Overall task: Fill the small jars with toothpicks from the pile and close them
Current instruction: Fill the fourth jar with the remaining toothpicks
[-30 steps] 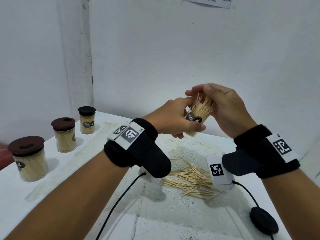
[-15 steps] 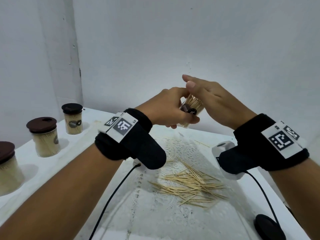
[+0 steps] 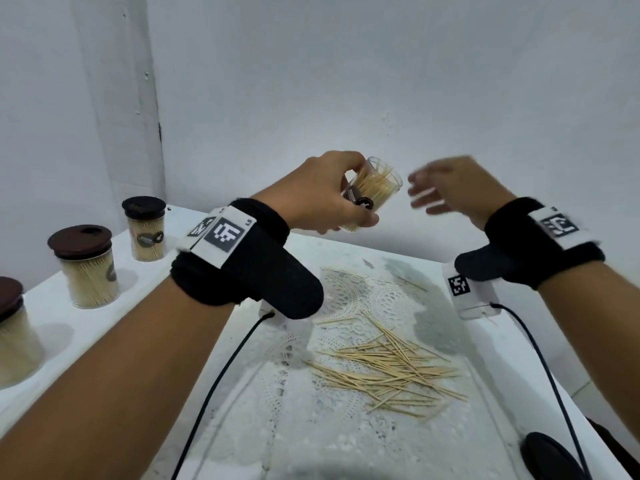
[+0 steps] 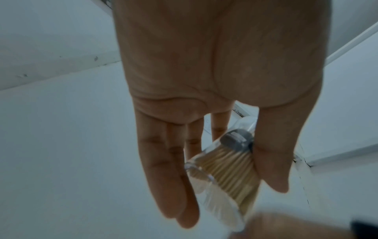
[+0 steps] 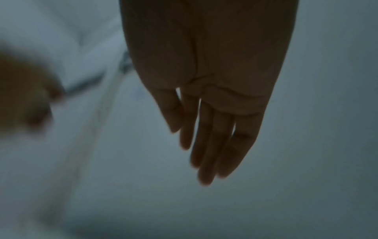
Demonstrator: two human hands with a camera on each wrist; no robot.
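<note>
My left hand (image 3: 322,192) grips the open jar (image 3: 375,192), raised above the table (image 3: 166,271) and tilted, its mouth up and toward my right. In the left wrist view the left fingers (image 4: 163,169) lie long along one side of the jar (image 4: 223,174) and the thumb presses the other side, so the clear wall is clamped between them. The jar has no lid; it is packed with toothpicks (image 3: 372,187) whose tips stand near the rim, and a dark label sits on its wall.

My right hand (image 3: 450,188) is just beside the jar's mouth, apart from it and blurred. In the right wrist view the right fingers (image 5: 206,145) are straight and close together, holding nothing.

Below both hands the pile (image 3: 388,368) of loose toothpicks lies on a lace mat (image 3: 346,427) on the table, well apart from the jar.

Three closed jars stand in a row along the table's left edge, each full of toothpicks under a brown lid: far jar (image 3: 145,233), middle jar (image 3: 86,268), near jar (image 3: 14,330), the last cut off by the frame edge. A dark disc (image 3: 550,455), half out of frame, rests at the near right of the table. Black wrist bands with printed markers wrap both forearms, and cables run down from them.
</note>
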